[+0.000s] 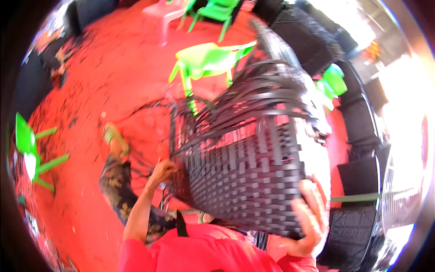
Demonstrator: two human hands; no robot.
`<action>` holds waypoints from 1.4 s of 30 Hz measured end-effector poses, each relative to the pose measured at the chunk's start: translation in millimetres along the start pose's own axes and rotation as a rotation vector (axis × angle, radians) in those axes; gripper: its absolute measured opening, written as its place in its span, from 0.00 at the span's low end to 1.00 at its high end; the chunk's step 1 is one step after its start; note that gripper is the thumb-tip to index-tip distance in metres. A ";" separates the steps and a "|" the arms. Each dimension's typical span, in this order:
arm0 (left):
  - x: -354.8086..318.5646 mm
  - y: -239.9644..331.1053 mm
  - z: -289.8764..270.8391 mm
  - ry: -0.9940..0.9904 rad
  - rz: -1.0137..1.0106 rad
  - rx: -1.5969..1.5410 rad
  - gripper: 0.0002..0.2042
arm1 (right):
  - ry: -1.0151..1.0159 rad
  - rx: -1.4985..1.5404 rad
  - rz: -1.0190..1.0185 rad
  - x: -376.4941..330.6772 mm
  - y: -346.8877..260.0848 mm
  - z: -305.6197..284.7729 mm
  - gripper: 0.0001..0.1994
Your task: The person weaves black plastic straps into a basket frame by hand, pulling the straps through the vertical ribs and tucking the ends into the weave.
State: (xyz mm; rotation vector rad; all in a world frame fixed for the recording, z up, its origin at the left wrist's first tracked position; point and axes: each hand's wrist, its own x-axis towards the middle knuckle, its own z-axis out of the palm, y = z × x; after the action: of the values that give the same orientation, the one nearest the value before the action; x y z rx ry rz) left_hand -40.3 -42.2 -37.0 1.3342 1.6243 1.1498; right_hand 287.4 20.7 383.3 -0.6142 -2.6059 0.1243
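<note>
A large black wicker frame (240,181) stands tilted across my lap, woven from flat black strips. Its lower part is tightly woven in a checked pattern, while gaps show higher up and long strips arch loosely over the top. My right hand (310,217) grips its lower right corner, fingers along the outer edge. At the left edge of the frame, my left hand (164,173) has its fingers curled closed; what they hold is hidden. Thin loose strips (140,167) dangle beside and below that hand. Motion blurs part of the view.
A yellow-green plastic chair (206,61) stands just beyond the frame. Another green chair (28,143) is at the left, with a pink chair (164,13) at the back. Black woven pieces (358,177) are stacked along the right. Scraps litter the red floor (81,181).
</note>
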 end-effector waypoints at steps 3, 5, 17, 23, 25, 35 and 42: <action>-3.0 10.1 -13.8 -0.054 -0.343 -0.174 0.11 | -0.166 0.009 -0.044 8.5 -11.5 -10.6 0.32; -10.9 3.6 -20.2 -0.050 -0.516 -0.182 0.13 | -0.290 -0.022 -0.177 12.8 -20.4 -17.1 0.30; -66.0 -74.9 51.8 0.232 -0.488 -0.686 0.14 | -0.181 0.044 -0.507 30.7 -39.6 17.1 0.21; -80.1 -32.2 30.4 0.342 -0.580 -0.973 0.13 | -0.196 0.079 -0.558 38.8 -54.5 26.6 0.20; -64.8 -27.7 34.7 0.370 -0.545 -1.051 0.13 | -0.236 0.253 -0.542 43.6 -50.5 19.1 0.22; -27.1 21.7 17.0 0.699 -0.155 -0.968 0.12 | -0.011 0.218 0.013 78.6 5.9 28.2 0.17; -69.1 234.9 -113.6 1.015 0.191 -0.232 0.10 | 0.042 0.361 -0.056 80.2 13.2 38.9 0.12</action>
State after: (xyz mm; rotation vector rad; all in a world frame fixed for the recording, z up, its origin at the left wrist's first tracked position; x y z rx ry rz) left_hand -54.3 -116.4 222.2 0.7680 1.9307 2.2882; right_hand 211.2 68.6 379.3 -0.4084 -2.4701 0.5429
